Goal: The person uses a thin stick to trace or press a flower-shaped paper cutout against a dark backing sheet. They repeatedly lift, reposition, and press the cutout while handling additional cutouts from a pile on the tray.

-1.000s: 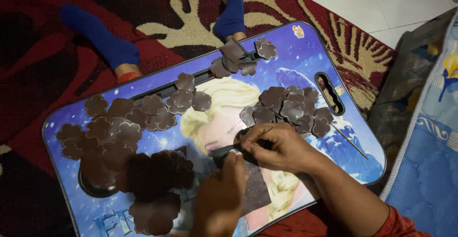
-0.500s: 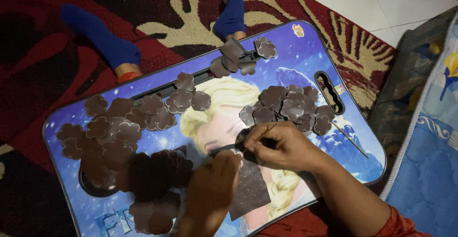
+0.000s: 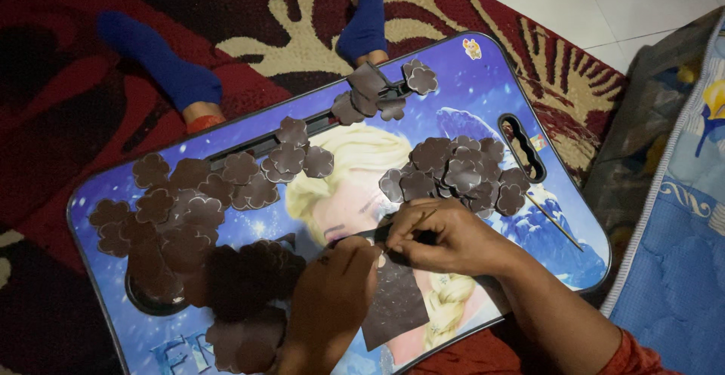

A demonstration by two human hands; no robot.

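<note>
Brown sheet [image 3: 396,303]: thin, light, floppy, likely tears; hold near edge | left hand [image 3: 332,288] pins it flat | right hand [image 3: 434,235] pinched on thin tool, kind unclear.

A blue picture-printed lap table [image 3: 529,80] sits on a red patterned carpet [image 3: 68,73], carrying scattered brown flower-shaped cutouts [image 3: 461,171], a brown sheet [image 3: 396,307] and a thin stick [image 3: 555,224].

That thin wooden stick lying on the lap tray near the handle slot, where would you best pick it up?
Pinch the thin stick near its middle, coming straight down from above. It lies flat and slanted on a bare patch of the lap tray, clear of the brown flower cutouts, so both long sides look free for fingertips.
</note>
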